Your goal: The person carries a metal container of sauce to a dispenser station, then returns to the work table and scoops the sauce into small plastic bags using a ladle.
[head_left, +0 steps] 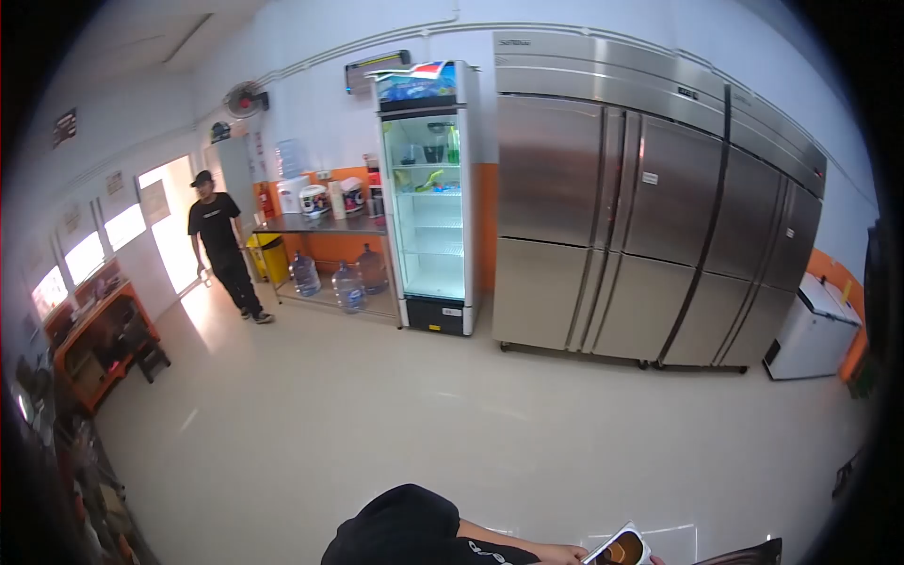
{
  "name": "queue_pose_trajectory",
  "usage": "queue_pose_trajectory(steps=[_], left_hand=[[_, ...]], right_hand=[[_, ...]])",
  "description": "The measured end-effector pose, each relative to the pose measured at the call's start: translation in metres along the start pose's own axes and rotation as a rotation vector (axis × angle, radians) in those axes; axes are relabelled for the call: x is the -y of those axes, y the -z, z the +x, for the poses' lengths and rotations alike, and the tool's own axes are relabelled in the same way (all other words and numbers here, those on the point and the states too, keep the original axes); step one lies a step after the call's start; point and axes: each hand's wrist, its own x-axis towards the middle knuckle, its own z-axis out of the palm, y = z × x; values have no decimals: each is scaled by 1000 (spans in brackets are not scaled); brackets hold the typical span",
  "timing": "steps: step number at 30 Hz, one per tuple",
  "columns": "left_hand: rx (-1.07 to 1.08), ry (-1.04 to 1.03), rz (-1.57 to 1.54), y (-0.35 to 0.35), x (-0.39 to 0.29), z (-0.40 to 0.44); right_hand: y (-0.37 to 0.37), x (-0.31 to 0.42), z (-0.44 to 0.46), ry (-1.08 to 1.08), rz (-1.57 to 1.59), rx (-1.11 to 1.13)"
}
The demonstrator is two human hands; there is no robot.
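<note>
At the bottom edge, a bare forearm comes out of a black sleeve [405,527] with white lettering. My left hand [563,554] closes on the left side of a small metal container [629,530]. Something brown [617,551] fills part of it, and its exact kind cannot be made out. A sliver of my right hand [656,560] shows against the container's right side; the frame cuts off its fingers. Just right of that, a dark flat-edged item [749,553] reaches into view, too cropped to name.
Steel upright fridges [650,207] line the far wall beside a glass-door cooler [431,217]. A steel table [320,224] holds rice cookers, with water jugs [348,287] below. A person in black [221,240] stands near the doorway. An orange shelf [104,344] is left; a white chest freezer [812,334] right.
</note>
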Motion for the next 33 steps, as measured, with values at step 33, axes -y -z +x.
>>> queue_pose_trajectory(steps=[33], left_hand=[[373, 409, 48, -61, 22, 173]], right_hand=[[77, 1, -90, 143, -160, -394]])
